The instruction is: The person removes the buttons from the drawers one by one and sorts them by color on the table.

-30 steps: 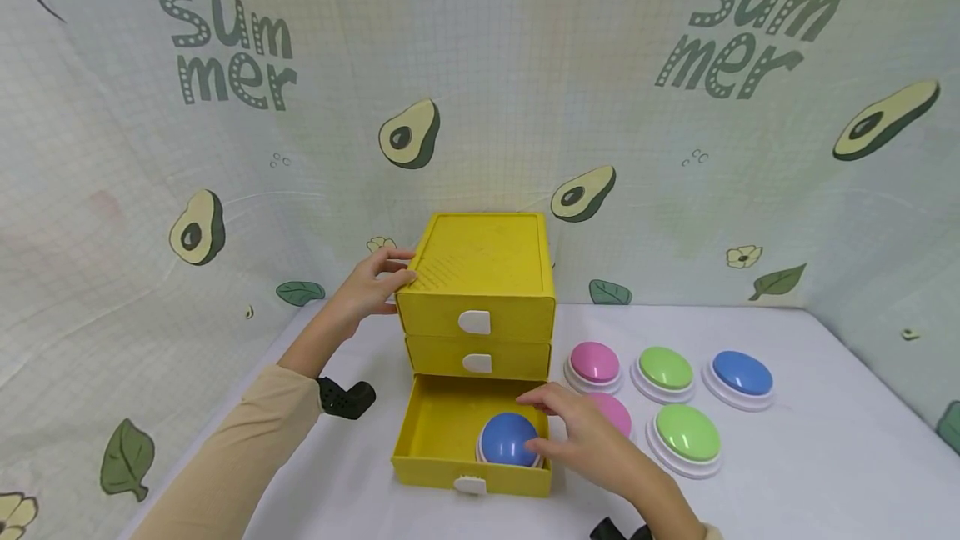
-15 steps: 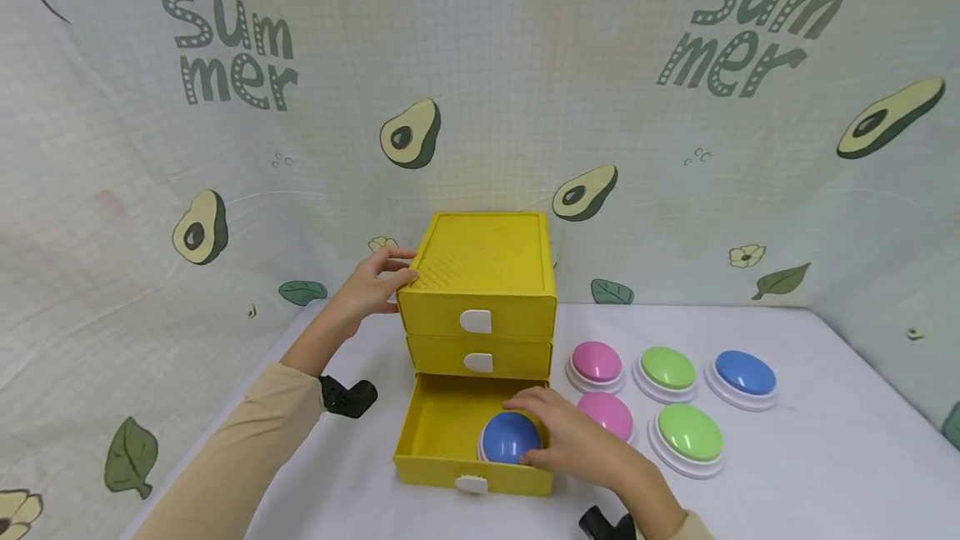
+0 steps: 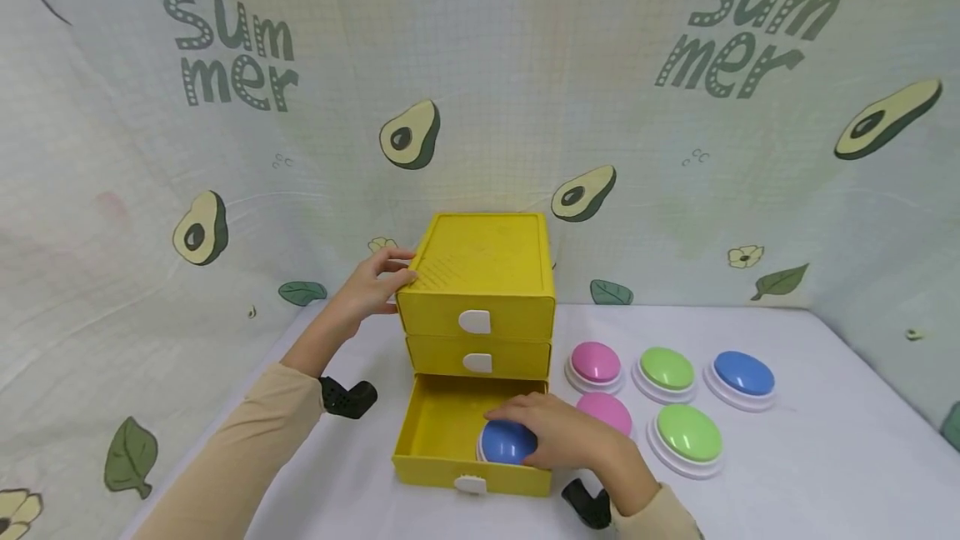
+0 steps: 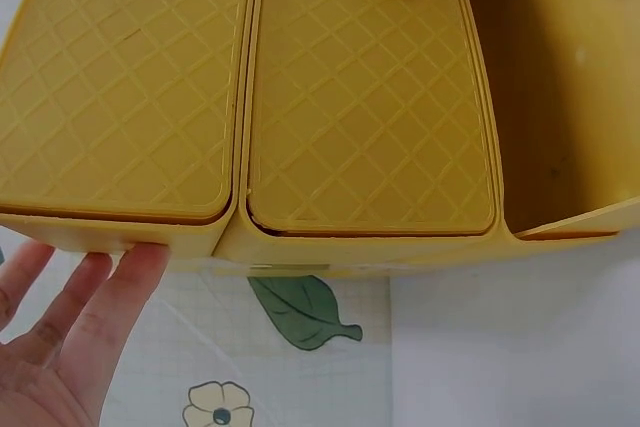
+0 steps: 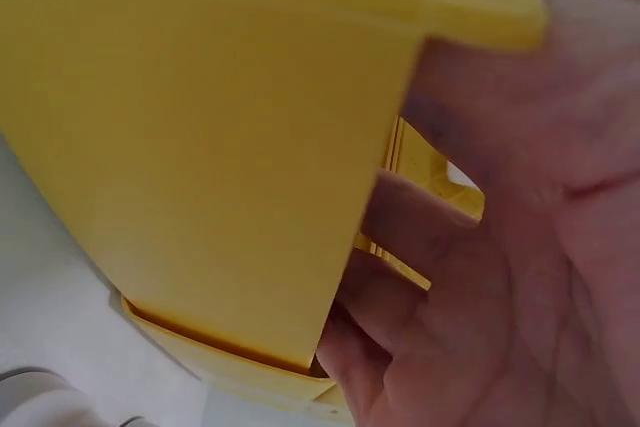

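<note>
A yellow drawer unit [image 3: 480, 257] stands on the table with its bottom drawer [image 3: 442, 473] pulled out. Inside that drawer, toward its right side, sits a blue domed push button [image 3: 506, 442] on a white base. My right hand [image 3: 573, 436] reaches over the drawer's right wall, its fingers at the far side of the dome and the thumb at the near right side, curled round the button. In the right wrist view the yellow drawer wall hides the button and fingertips. My left hand [image 3: 375, 282] rests its extended fingers against the unit's upper left side.
Right of the drawers, pink buttons [image 3: 595, 362], green buttons [image 3: 687, 433] and another blue button [image 3: 744, 373] stand on the white table [image 3: 817, 457]. One pink button is partly behind the right hand. A printed cloth [image 3: 480, 65] hangs behind.
My right hand has moved left and farther over the blue button, its fingers closing round the dome. The left hand, drawers and other buttons have stayed in place.
</note>
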{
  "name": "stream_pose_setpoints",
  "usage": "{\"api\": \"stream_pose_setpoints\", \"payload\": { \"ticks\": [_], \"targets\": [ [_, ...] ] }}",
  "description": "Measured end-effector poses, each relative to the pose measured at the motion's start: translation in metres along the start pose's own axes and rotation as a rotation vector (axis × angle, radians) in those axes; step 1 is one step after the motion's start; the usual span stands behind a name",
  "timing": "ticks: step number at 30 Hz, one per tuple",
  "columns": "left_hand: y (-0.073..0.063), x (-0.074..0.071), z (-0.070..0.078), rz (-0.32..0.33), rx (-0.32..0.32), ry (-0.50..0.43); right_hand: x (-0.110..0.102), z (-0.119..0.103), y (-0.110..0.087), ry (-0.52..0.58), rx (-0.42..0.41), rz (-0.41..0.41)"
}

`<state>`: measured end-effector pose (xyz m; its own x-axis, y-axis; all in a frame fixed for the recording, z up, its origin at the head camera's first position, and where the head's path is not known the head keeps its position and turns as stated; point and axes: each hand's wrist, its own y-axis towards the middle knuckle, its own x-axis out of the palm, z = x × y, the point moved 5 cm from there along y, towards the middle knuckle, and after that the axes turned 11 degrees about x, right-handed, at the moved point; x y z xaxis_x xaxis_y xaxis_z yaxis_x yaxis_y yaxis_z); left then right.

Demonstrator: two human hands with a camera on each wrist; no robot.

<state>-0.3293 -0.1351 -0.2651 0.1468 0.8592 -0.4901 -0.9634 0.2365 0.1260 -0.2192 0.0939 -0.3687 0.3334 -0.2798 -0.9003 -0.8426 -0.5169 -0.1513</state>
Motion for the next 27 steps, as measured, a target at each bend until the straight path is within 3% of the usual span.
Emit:
{"api": "stream_pose_setpoints", "payload": {
  "ticks": [9,27],
  "targets": [
    [0.0,-0.001,0.0,0.002,0.003,0.006,0.005,0.004,0.01,-0.105,-0.058,0.034],
    [0.0,0.0,-0.001,0.005,0.007,0.016,0.005,0.0,0.011,-0.07,-0.09,0.104]
  ]
}}
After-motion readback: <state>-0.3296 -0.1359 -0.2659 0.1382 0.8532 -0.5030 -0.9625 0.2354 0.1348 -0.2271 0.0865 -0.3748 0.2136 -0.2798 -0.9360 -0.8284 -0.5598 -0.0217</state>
